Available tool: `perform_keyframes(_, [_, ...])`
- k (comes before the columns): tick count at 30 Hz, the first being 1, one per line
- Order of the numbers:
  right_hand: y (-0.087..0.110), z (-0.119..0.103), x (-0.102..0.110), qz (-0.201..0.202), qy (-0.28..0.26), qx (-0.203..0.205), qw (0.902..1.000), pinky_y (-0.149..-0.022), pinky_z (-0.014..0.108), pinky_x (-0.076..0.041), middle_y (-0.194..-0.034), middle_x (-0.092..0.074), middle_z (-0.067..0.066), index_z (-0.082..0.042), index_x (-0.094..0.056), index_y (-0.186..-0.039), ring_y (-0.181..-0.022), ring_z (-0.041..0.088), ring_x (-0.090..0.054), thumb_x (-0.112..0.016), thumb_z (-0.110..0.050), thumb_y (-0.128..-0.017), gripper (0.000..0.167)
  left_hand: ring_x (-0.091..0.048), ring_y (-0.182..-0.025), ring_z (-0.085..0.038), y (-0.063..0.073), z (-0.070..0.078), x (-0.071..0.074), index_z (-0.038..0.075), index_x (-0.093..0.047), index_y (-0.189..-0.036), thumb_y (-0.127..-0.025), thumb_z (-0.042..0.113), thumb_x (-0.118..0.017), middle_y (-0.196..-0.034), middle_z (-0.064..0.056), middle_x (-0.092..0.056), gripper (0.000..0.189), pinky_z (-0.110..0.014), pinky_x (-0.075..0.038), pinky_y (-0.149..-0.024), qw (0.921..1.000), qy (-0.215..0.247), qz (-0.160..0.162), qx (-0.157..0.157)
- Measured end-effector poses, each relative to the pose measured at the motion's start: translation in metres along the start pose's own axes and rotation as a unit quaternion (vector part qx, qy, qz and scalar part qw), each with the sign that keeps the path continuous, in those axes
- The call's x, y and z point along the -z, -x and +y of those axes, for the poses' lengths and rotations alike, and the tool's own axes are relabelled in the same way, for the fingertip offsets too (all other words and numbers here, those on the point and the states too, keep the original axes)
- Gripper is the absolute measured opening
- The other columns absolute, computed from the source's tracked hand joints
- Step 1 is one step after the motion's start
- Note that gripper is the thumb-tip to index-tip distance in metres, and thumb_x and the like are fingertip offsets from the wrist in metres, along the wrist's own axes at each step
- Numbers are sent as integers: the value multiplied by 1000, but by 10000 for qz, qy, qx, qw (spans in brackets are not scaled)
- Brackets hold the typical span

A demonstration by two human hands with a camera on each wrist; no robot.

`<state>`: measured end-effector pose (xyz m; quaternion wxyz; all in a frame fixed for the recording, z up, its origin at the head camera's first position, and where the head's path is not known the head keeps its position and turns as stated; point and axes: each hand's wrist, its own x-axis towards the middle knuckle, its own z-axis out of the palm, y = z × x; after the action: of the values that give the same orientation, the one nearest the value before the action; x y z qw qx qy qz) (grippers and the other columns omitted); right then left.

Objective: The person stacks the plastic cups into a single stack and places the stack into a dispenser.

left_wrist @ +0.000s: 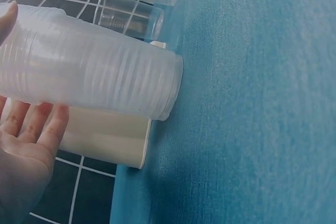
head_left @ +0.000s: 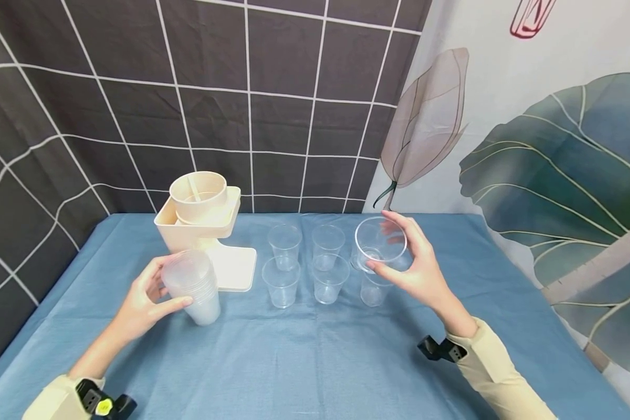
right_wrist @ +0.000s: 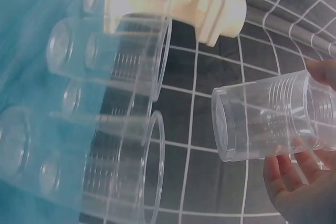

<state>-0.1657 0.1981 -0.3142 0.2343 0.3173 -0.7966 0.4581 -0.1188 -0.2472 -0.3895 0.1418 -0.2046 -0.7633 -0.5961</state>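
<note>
While the left hand is gripping a nested stack of translucent cups at the left, a person's right hand is holding a single clear cup above the right end of the far row. Judging by the layout, the person is setting cups out one by one on the blue cloth, and this cup is awaiting its place. The next move is probably calling for a level lowering and a soft release that is sparing the light neighbours; whether the spot is lying on the cloth or on another cup, one cannot tell. Six cups appear to be standing in two rows of three, the near row showing more plainly.

Reaching in from the near right, the right arm is keeping the cup roughly upright, its thumb pressing the near side and its fingers curving round the far side, parted only by the cup's width. From the near left, the other hand is spreading thumb and fingers around the stack, whose base is hovering close to the cloth or touching it. Just beyond, a cream stand is occupying the far left.
</note>
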Motion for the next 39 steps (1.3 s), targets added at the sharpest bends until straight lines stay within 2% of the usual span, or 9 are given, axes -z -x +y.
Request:
perform_keyframes(3, [-3, -2, -5, -93, -65, -12, 9999, -90, 21, -47, -125, -54, 4, -6, -46, -139, -113, 8, -53, -81, 6, -65, 84, -55, -106, 4, 0, 0, 0, 3, -45, -131, -69, -22, -68, -122, 16, -55, 71, -8, -46, -84, 10000, -28, 15, -2])
perform_keyframes(9, [-10, -8, -10, -155, -255, 7, 9996, -92, 19, -46, -125, -54, 7, -8, -45, -140, -113, 14, -54, -82, 7, -65, 85, -54, -107, 4, 1, 0, 0, 3, -44, -132, -70, -21, -69, -123, 17, -53, 71, -7, -45, -85, 9998, -199, 15, 67])
perform_keyframes(13, [-15, -14, -14, -160, -404, 22, 9991, -92, 20, -46, -126, -54, 6, -7, -44, -140, -114, 13, -53, -82, 8, -65, 85, -53, -107, 5, 1, 0, 1, 4, -43, -133, -71, -19, -69, -123, 18, -53, 71, -6, -44, -86, 9994, -333, -5, 132])
perform_keyframes(20, [-22, -21, -22, -199, -674, 81, 9975, -94, 25, -47, -130, -53, 3, -9, -45, -140, -115, 15, -53, -82, 8, -63, 87, -52, -108, 5, 2, 0, 1, 4, -42, -135, -73, -18, -69, -124, 19, -51, 71, -6, -44, -86, 9991, -382, -5, 184])
perform_keyframes(24, [-25, -23, -27, -161, -799, 117, 9966, -92, 29, -49, -127, -54, 3, -6, -45, -139, -114, 15, -53, -82, 9, -63, 86, -51, -109, 6, 2, 0, 1, 4, -41, -135, -73, -18, -69, -125, 20, -50, 72, -5, -43, -86, 9989, -432, 1, 191])
perform_keyframes(30, [-31, -28, -34, -219, -994, 161, 9947, -93, 26, -49, -128, -54, 3, -3, -44, -139, -115, 19, -53, -82, 9, -64, 85, -51, -109, 5, 2, 2, -1, 4, -41, -136, -73, -19, -68, -126, 18, -50, 72, -5, -43, -87, 9995, -276, 5, 152])
perform_keyframes(39, [-45, -38, -41, -273, -1170, 158, 9926, -92, 30, -49, -128, -54, 7, -8, -44, -139, -115, 20, -53, -81, 8, -66, 84, -52, -110, 4, 2, 0, -1, 3, -41, -135, -73, -20, -67, -126, 17, -51, 72, -6, -43, -88, 9999, -64, 30, 151])
